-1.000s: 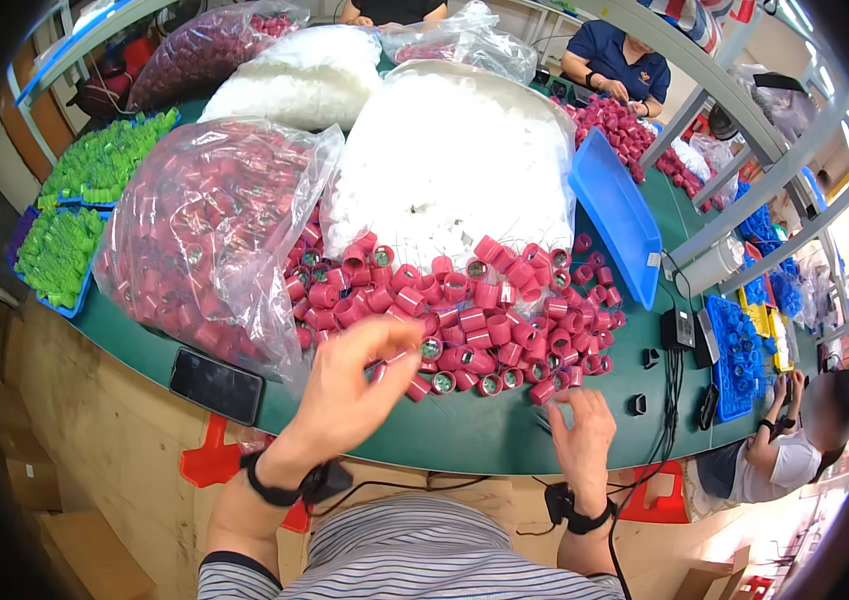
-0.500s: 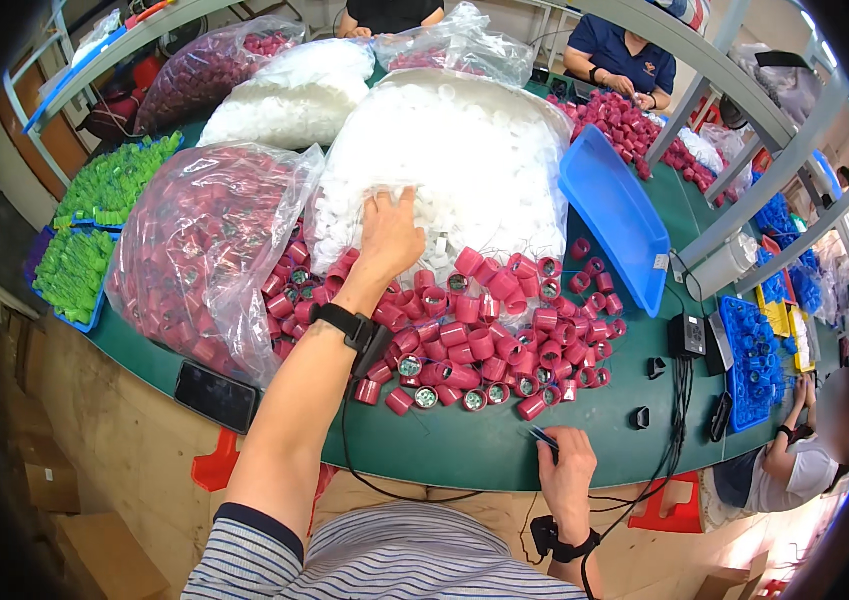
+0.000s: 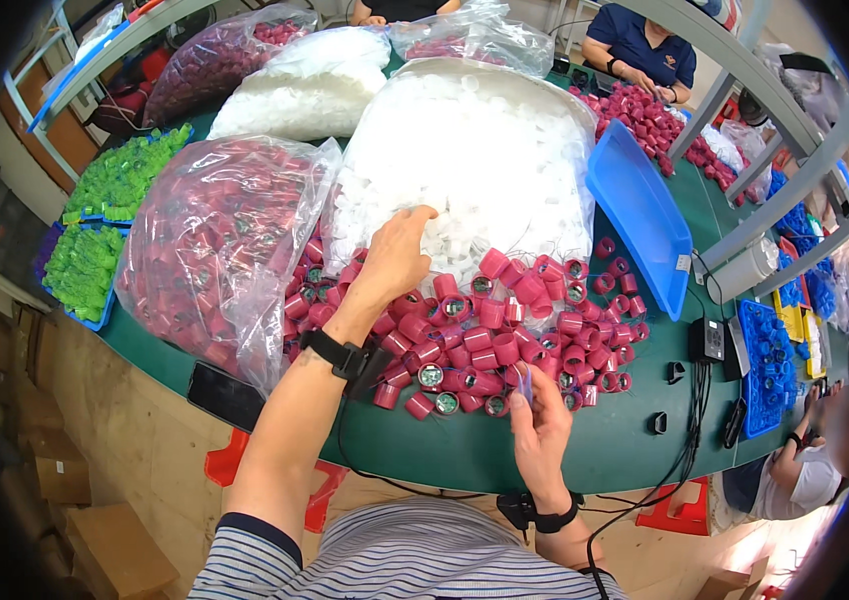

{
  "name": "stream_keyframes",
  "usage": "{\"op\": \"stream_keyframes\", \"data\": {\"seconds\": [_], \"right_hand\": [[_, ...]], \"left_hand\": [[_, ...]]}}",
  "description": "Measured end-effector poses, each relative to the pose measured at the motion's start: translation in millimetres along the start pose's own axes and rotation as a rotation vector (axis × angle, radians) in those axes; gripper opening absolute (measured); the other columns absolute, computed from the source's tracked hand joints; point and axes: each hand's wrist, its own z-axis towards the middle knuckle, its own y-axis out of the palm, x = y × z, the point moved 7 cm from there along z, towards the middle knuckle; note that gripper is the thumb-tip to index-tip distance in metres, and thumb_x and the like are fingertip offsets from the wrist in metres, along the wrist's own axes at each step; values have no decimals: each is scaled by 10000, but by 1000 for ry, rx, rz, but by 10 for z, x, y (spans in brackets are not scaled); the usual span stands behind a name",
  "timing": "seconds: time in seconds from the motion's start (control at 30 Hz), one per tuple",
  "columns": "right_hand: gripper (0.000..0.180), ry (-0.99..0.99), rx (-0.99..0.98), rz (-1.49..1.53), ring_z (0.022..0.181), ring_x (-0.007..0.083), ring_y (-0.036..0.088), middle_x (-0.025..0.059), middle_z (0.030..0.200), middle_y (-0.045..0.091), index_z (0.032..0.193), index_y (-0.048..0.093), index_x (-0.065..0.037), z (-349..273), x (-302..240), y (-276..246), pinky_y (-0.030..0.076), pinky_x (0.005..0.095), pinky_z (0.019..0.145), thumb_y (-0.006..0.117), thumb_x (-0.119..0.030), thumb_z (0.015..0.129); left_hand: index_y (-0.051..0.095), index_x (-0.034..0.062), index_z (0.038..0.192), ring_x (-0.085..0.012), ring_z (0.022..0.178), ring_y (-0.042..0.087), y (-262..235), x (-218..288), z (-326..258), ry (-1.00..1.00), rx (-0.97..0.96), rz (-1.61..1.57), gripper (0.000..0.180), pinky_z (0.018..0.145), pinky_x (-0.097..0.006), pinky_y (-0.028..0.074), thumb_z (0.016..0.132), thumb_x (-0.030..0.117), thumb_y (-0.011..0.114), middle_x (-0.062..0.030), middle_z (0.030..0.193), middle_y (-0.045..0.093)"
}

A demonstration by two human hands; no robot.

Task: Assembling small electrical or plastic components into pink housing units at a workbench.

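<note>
My left hand hovers at the front of a big clear bag of small white plastic pieces, its fingers curled. Whatever it pinches blends into the white pieces behind. Lower and to the right, my right hand is closed on slim blue tweezers, their tips pointing up toward the pile. That pile is of short dark-pink plastic cylinders, several with green circuit boards and thin wires inside. It lies between my hands and in front of the white bag.
A bag of pink cylinders stands left, beside green parts in blue trays. A phone lies on the table's edge. At right are an empty tilted blue tray, a black adapter with cables, and metal posts. Co-workers sit around.
My left hand has drawn back from deep among the white pieces, its fingers curling. My right hand has moved up and left to the pink pile with the tweezers. The view has shifted slightly.
</note>
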Motion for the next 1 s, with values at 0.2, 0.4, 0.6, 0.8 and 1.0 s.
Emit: {"op": "stream_keyframes", "data": {"seconds": [0.2, 0.4, 0.6, 0.8, 1.0], "right_hand": [[423, 130, -123, 272, 669, 46, 537, 25, 887, 637, 1371, 500, -28, 195, -165, 364, 442, 193, 582, 552, 6, 953], [465, -95, -54, 98, 700, 69, 583, 58, 902, 659, 1399, 424, -5, 364, -347, 371, 469, 212, 610, 542, 14, 950], [353, -216, -24, -84, 667, 109, 618, 89, 912, 688, 1272, 545, 5, 454, -369, 372, 490, 233, 590, 583, 33, 923], [221, -349, 3, -236, 648, 197, 658, 132, 871, 703, 1083, 667, 9, 393, -521, 468, 509, 291, 591, 668, 28, 863], [181, -415, -40, -353, 654, 264, 661, 139, 815, 685, 1008, 670, 11, 333, -540, 545, 504, 318, 581, 690, 29, 829]], "left_hand": [[564, 24, 1160, -369, 909, 618, -17, -34, -70, -162, 50, -212, 464, 783, -454, 495, 711, -82, 615, -193, 963, 615], [596, 30, 1171, -362, 847, 610, -131, 88, -228, -41, 182, -128, 444, 732, -432, 497, 741, -75, 630, -173, 959, 600], [646, -18, 1104, -227, 950, 639, -395, 333, -565, -86, 288, -684, 284, 843, -319, 533, 830, -87, 612, -114, 988, 584], [616, -33, 1118, -179, 1068, 600, -379, 504, -911, -98, 125, -1257, 236, 926, -320, 530, 890, -87, 585, -65, 1113, 566], [556, -59, 1262, -260, 1094, 641, -4, 418, -1180, -615, -110, -1785, 319, 938, -344, 547, 969, 67, 563, -129, 1150, 641]]}}
